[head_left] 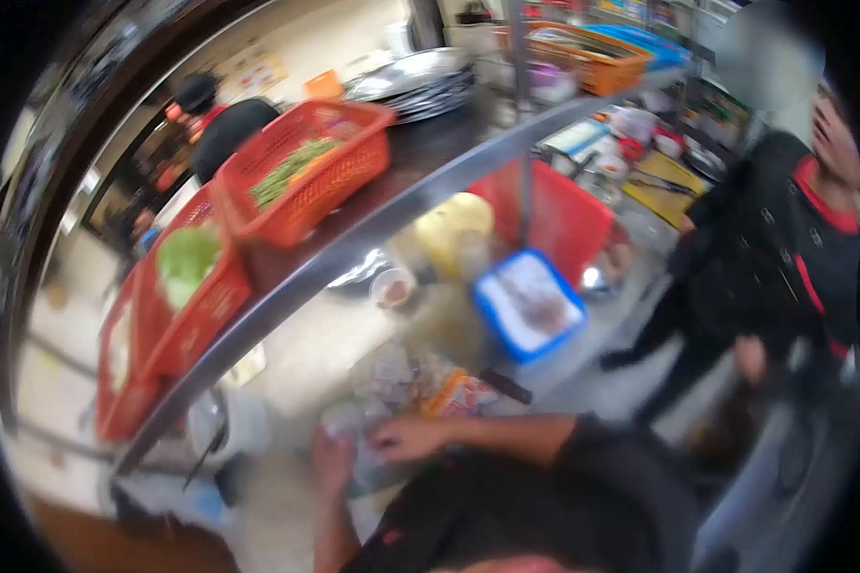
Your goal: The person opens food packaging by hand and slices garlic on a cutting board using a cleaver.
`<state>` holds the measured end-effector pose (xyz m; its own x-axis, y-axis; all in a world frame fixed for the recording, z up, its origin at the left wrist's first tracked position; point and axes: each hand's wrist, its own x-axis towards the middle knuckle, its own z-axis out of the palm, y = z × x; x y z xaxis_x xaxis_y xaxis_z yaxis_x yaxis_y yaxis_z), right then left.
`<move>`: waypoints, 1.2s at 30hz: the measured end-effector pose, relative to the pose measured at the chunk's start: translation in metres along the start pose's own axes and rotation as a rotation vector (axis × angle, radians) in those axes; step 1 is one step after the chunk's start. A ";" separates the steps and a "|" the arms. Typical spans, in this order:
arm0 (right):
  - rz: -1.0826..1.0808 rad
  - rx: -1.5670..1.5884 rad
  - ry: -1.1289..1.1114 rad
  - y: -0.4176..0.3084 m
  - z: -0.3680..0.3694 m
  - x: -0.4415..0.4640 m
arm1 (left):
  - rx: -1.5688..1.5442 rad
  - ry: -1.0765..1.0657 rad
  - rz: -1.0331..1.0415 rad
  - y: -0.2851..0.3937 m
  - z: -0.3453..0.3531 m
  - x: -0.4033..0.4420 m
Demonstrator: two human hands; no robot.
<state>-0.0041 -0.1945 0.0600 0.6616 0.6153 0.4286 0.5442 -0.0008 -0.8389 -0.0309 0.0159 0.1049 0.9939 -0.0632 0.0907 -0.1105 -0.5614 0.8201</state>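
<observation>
Both hands are blurred at the lower middle, over the worktop. My left hand (333, 460) is upright against a pale, see-through item, apparently plastic; its fingers look curled round something I cannot make out. My right hand (409, 439) reaches in from the right beside it, touching or just above the same pale item, its fingers smeared. Clear plastic packs (384, 371) lie just beyond the hands. An orange and white packet (459, 392) is next to them, with a dark handle (506, 386) at its right.
Red baskets (301, 215) with vegetables line the raised shelf (354, 239), near stacked metal lids (420, 81). Below are a blue-rimmed container (529, 306), a red tub (569, 215) and a small cup (391, 287). A person (764, 239) in dark clothes stands at right; another is behind the shelf.
</observation>
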 end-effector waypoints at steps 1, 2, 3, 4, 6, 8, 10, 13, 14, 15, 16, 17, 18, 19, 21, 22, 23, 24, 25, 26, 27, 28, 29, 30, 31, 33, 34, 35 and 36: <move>0.119 0.047 -0.163 0.007 0.002 0.001 | -0.009 -0.054 0.027 -0.009 -0.005 0.003; 0.147 0.019 -0.096 0.017 0.003 0.000 | -0.153 -0.104 -0.019 -0.022 -0.011 0.013; 0.208 0.053 -0.059 0.023 0.008 0.001 | -0.283 -0.121 -0.084 -0.030 -0.024 0.015; 0.279 0.077 -0.023 0.024 0.007 -0.001 | -0.292 -0.156 -0.058 -0.042 -0.030 0.019; 0.404 0.111 -0.018 0.016 -0.009 -0.004 | -0.673 -0.194 -0.202 -0.057 -0.038 0.033; 0.518 0.165 -0.043 0.013 -0.019 -0.003 | -0.716 -0.210 -0.200 -0.049 -0.044 0.037; 0.488 0.086 0.158 0.016 -0.016 -0.001 | -0.759 -0.218 -0.212 -0.052 -0.058 0.036; 0.391 0.032 0.318 0.020 -0.011 0.002 | -0.742 -0.352 -0.295 -0.088 -0.075 0.046; 0.393 0.022 0.322 0.015 -0.004 0.003 | -0.650 -0.310 -0.229 -0.116 -0.070 0.052; 0.350 -0.146 0.467 0.002 0.005 0.006 | -0.561 -0.264 -0.166 -0.136 -0.067 0.056; 0.307 -0.312 0.602 -0.014 0.014 0.007 | -0.570 -0.265 -0.170 -0.143 -0.065 0.055; 0.259 -0.479 0.734 -0.023 0.021 0.008 | -0.594 -0.230 -0.135 -0.146 -0.061 0.053; 0.265 -0.479 0.732 -0.027 0.032 0.006 | -0.612 -0.197 -0.102 -0.148 -0.059 0.049; 0.394 -0.260 0.543 -0.029 0.044 0.007 | -0.611 -0.200 -0.100 -0.148 -0.055 0.047; 0.510 -0.045 0.351 -0.034 0.071 0.010 | 0.039 -0.138 0.509 -0.145 -0.038 0.032; 0.647 0.069 0.273 -0.036 0.080 0.011 | -0.202 -0.253 0.338 -0.144 -0.019 0.022; 0.783 0.183 0.196 -0.036 0.087 0.013 | -0.440 -0.368 0.163 -0.142 -0.004 0.013; 0.787 0.163 0.190 -0.034 0.090 0.013 | -0.457 -0.360 0.171 -0.134 0.004 0.005; 0.847 0.116 0.174 -0.030 0.093 0.012 | -0.354 -0.493 0.034 -0.121 0.006 -0.005; 0.907 0.069 0.158 -0.027 0.094 0.011 | -0.249 -0.625 -0.102 -0.110 0.004 -0.009; 0.921 0.067 0.153 -0.023 0.095 0.007 | -0.260 -0.630 -0.109 -0.099 -0.001 -0.010; 0.911 -0.056 0.168 -0.020 0.098 0.003 | -0.173 -0.717 -0.203 -0.087 -0.008 -0.010; 0.896 -0.180 0.180 -0.018 0.101 0.001 | -0.083 -0.801 -0.295 -0.084 -0.014 -0.012; 0.903 -0.180 0.173 -0.018 0.105 -0.002 | -0.091 -0.803 -0.300 -0.090 -0.018 -0.012; 0.798 -0.162 0.199 -0.017 0.107 -0.003 | -0.123 -0.913 -0.245 -0.099 -0.022 -0.010; 0.690 -0.158 0.217 -0.031 0.102 0.000 | -0.166 -1.015 -0.176 -0.112 -0.025 -0.008; 0.843 -0.083 0.184 -0.054 0.096 0.011 | -0.224 -1.039 -0.129 -0.119 -0.026 -0.009; 0.993 -0.004 0.152 -0.067 0.093 0.018 | -0.278 -1.062 -0.081 -0.125 -0.027 -0.010; 0.986 -0.010 0.148 -0.061 0.095 0.018 | -0.277 -1.054 -0.076 -0.130 -0.027 -0.012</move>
<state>-0.0743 -0.1087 0.0868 0.8775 0.2316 -0.4199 -0.2789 -0.4659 -0.8397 -0.0283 0.1119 0.0127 0.4838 -0.7852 -0.3864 0.0864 -0.3965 0.9140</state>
